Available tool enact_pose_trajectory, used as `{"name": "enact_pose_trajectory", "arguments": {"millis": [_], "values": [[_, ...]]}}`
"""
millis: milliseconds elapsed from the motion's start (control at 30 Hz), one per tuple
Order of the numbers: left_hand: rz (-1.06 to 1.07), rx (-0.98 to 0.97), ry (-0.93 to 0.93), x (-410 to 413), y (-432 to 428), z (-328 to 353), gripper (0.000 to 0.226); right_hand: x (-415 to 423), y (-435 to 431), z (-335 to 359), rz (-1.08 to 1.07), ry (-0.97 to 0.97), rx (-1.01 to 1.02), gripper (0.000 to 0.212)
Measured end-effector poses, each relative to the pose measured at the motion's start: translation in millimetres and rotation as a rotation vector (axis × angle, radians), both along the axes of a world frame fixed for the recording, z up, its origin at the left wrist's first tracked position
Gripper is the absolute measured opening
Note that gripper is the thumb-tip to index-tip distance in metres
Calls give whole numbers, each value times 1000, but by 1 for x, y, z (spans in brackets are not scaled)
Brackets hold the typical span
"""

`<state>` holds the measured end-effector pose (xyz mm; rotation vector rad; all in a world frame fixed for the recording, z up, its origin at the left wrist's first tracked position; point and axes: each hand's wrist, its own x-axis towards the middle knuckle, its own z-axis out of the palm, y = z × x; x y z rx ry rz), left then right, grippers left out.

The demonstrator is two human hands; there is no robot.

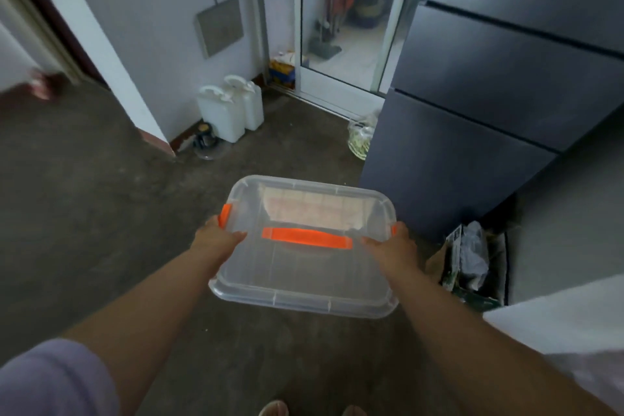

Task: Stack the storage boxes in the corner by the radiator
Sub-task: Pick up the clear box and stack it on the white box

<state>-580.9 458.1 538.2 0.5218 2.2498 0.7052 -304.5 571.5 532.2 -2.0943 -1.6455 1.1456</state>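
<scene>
Clear storage box (297, 277) held above the floor (84, 213).
Its side edges are gripped by the left hand (217, 238) and the right hand (395, 248).

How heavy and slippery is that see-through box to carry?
Probably light: the box looks mostly empty, just something pale inside. Likely stiff: it looks unbent held between the left hand and right hand. Its smooth plastic might slip.

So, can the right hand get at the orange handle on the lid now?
Probably yes: the right hand grips the storage box at its right edge, close beside the orange handle, with only bare lid between them. It would have to release the box first.
</scene>
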Motion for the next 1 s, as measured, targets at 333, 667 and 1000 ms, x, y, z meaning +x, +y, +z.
{"name": "enact_pose_trajectory", "arguments": {"millis": [333,667,1000], "values": [[320,-9,142,0,-67,57,43,-54,39,46,350,151,65,59],[596,41,240,28,-144,84,42,-106,27,95,608,213,21,72],[874,4,294,23,-291,112,42,-196,-89,127,984,237,49,69]]}}
